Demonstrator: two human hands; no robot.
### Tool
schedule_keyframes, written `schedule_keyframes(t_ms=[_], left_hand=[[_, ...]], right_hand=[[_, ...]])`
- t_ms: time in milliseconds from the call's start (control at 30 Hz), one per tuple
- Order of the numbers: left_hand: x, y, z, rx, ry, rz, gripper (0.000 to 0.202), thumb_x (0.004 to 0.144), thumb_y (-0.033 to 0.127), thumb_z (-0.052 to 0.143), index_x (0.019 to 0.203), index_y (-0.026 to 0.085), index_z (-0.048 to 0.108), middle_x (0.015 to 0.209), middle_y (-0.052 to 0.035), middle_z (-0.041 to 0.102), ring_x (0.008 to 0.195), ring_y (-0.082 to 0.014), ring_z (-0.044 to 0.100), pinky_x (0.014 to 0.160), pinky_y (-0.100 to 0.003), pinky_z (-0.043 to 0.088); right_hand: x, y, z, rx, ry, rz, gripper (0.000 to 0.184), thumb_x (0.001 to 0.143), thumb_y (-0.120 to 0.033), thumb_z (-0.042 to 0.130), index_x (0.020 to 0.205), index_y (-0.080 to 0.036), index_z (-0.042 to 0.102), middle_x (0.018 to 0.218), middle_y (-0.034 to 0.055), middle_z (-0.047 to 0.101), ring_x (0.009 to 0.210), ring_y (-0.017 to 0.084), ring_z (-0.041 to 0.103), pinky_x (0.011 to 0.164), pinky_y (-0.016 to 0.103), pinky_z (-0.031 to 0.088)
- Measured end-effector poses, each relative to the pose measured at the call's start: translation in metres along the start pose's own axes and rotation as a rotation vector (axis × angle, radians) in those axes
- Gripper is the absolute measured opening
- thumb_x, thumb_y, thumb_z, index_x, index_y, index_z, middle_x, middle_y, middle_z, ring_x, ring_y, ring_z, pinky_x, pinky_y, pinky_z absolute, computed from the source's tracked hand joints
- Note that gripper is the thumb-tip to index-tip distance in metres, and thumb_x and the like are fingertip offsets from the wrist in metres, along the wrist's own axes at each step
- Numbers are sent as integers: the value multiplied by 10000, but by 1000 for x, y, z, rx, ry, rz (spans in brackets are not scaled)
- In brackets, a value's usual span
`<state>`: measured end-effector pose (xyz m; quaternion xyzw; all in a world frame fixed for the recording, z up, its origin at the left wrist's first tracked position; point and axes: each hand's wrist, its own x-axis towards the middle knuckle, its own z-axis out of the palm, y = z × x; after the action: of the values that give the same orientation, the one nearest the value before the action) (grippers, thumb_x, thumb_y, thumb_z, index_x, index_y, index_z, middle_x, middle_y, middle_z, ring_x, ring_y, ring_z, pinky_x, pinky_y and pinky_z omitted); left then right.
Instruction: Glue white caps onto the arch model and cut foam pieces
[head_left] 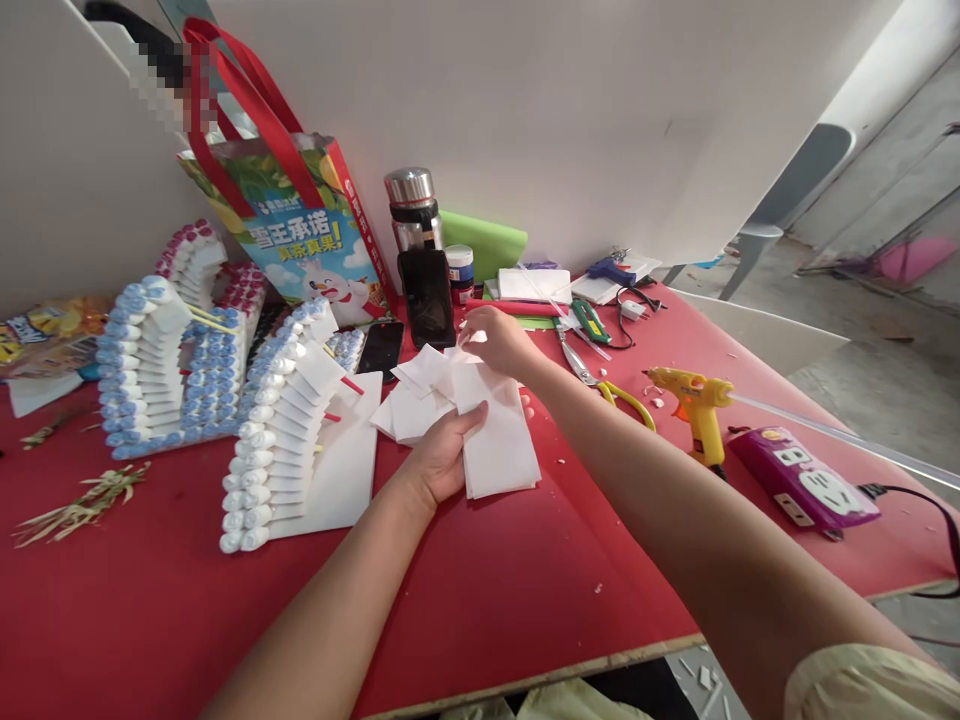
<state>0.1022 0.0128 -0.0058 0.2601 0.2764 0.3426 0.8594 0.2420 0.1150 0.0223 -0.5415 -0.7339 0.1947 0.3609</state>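
Note:
My left hand [441, 455] grips a stack of white foam sheets [499, 445] held just above the red table [487, 590], thumb on top. My right hand [495, 338] is closed in a pinch on the top edge of a white sheet at the far end of the stack. More white cut pieces [409, 400] fan out to the left of the stack. A white stepped model of rolled tubes [289, 430] lies left of my left hand.
A yellow glue gun [694, 400] and a purple power strip [806, 485] sit at the right. Yellow-handled scissors [611, 385], a steel flask [412, 205], a black phone [427, 295], a red-handled bag [292, 220] and blue-capped tube models [172, 370] stand behind.

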Motion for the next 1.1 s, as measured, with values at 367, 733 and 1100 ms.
schedule_keyframes(t_ms=[367, 733, 1100], left_hand=[[-2, 4, 2, -32, 43, 1, 477, 914, 285, 600, 1345, 82, 574, 1305, -218, 648, 1209, -360, 619, 1069, -532, 444], [4, 2, 6, -31, 207, 101, 317, 899, 243, 613, 1196, 137, 644, 983, -102, 750, 896, -248, 722, 919, -407, 553], [1, 9, 2, -166, 119, -30, 406, 918, 309, 516, 1276, 151, 625, 1264, -143, 677, 1040, -313, 688, 880, -460, 560]], right_hand=[[-62, -14, -90, 655, 608, 119, 127, 820, -294, 657, 822, -228, 548, 739, 6, 554, 652, 151, 541, 607, 301, 450], [-101, -52, -27, 205, 93, 134, 214, 822, -351, 678, 943, -221, 557, 932, 52, 645, 677, 162, 585, 602, 305, 440], [-93, -8, -44, 249, 127, 340, 260, 783, -409, 701, 907, -191, 630, 851, 41, 681, 673, 152, 606, 555, 271, 434]])
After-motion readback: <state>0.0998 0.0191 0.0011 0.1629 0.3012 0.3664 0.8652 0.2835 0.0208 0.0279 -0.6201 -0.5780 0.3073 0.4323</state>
